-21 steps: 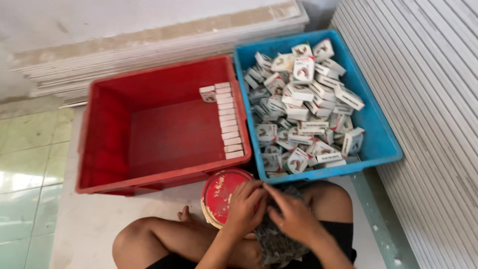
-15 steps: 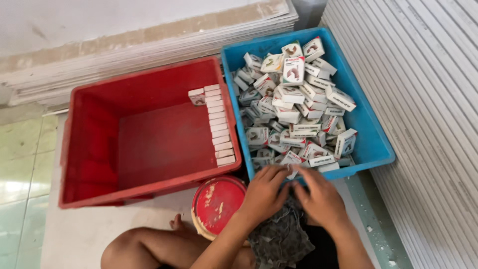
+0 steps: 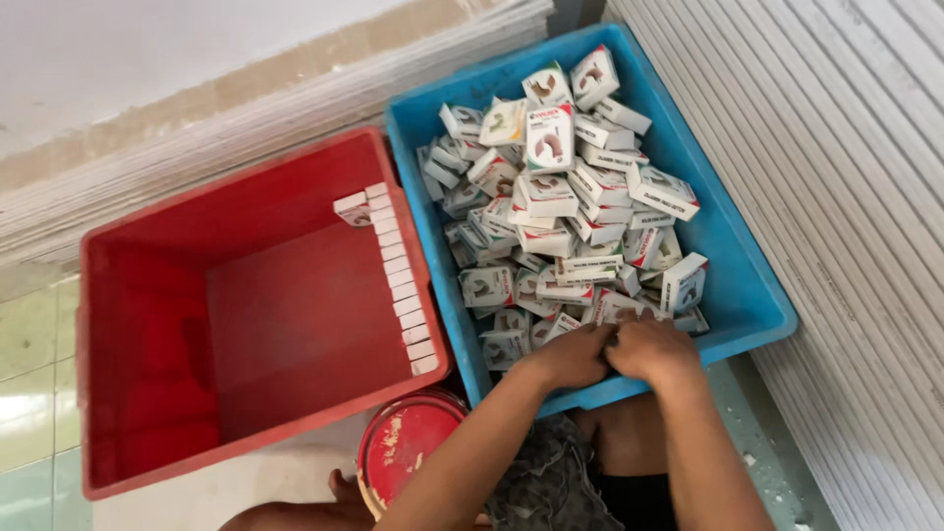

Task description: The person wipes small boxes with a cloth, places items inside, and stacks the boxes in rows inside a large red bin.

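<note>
Both hands are down in the near edge of the heap of small white boxes (image 3: 565, 211) that fills the blue crate (image 3: 747, 285). The left hand (image 3: 570, 356) and right hand (image 3: 651, 349) sit knuckle to knuckle, fingers curled into the boxes; whether either has closed on one I cannot tell, since the fingertips are buried.

I judge this to be the picking step: boxes gathered from the loose heap. The next move would call for a firm pinch on a few boxes and a lift clear of the crate's near wall.

The boxes under the hands lie every way, flat, on edge and tilted, so no common long axis shows. Beyond the left hand, in the red crate (image 3: 147, 324), a neat row of boxes (image 3: 398, 280) stands on edge along the wall nearest the blue crate, running away from the person.

A red round lid (image 3: 403, 447) lies below the left forearm, on the floor.
</note>
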